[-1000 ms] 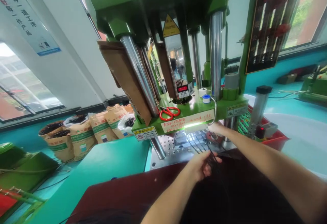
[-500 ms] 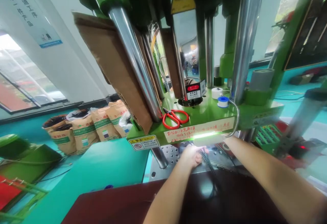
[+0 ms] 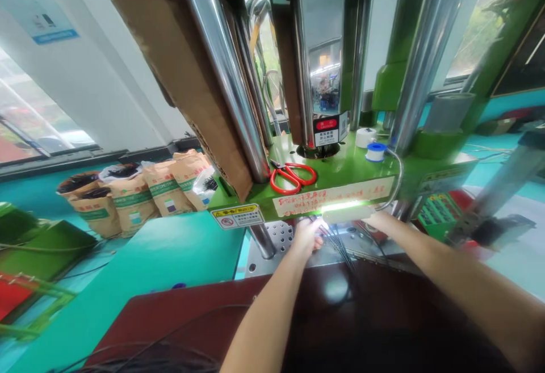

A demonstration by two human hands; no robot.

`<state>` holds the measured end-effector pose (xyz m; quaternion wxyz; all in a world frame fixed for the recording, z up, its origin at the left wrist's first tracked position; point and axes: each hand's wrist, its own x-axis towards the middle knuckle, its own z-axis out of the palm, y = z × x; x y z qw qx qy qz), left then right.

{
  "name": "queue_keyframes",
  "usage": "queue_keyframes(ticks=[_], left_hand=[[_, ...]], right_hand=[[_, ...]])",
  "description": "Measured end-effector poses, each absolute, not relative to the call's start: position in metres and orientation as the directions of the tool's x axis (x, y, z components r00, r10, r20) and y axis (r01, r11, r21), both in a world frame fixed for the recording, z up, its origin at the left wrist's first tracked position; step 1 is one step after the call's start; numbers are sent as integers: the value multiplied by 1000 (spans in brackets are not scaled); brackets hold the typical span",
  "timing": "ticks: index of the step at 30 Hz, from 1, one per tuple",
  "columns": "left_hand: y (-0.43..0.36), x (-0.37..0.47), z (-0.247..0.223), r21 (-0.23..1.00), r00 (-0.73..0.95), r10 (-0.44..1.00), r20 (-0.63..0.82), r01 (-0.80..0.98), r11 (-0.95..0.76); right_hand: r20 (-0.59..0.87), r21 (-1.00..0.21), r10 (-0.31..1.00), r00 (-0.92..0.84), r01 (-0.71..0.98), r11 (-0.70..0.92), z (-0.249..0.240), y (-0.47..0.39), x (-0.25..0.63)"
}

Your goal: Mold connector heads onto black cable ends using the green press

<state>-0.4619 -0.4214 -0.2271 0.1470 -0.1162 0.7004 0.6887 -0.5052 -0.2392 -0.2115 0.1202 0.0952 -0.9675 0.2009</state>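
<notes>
Under the near edge of the green metal press plate [image 3: 344, 175], several thin black cables [image 3: 339, 246] slant from the bright area below the long white lamp [image 3: 347, 207], across the near edge of the perforated silver metal base plate [image 3: 281, 260], to the far edge of the glossy dark brown board [image 3: 170, 311]. At their upper end, the left hand [image 3: 306, 237] sits just to their left over the base plate, fingers curled; whether they close on any cable cannot be told. The right hand [image 3: 374, 221] reaches in near the right end of the lamp, to the right of the cables, its fingers mostly hidden, so its grip cannot be told either. Above, scissors with red loop handles [image 3: 288, 173] lie near the press plate's front edge; a blue-and-white round spool [image 3: 376, 152] stands towards its right.
</notes>
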Motion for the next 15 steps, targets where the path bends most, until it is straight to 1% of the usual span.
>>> queue_keyframes(ticks=[4, 6, 8, 11, 13, 15], left_hand=[[-430, -460, -229, 922, -955, -145, -260, -290, 257], [-433, -457, -228, 886, -961, -221, -169, -246, 393], [-434, -453, -227, 825, -961, -270, -65, -204, 527], [-435, -449, -225, 707, -958, -279, 68, -151, 691], [-435, -449, -226, 634, -960, -257, 112, -130, 762], [-434, -452, -228, 577, -965, -232, 125, -120, 808]], right_hand=[[226, -262, -218, -949, -275, 925, -213, -248, -490], [207, -222, -230, -951, -275, 936, -216, -252, -485], [194, -195, -221, -956, -259, 946, -219, -254, -484], [196, -170, -201, -960, -235, 957, -223, -256, -487], [195, -156, -196, -961, -228, 961, -225, -256, -491], [187, -144, -199, -962, -228, 963, -227, -256, -493]])
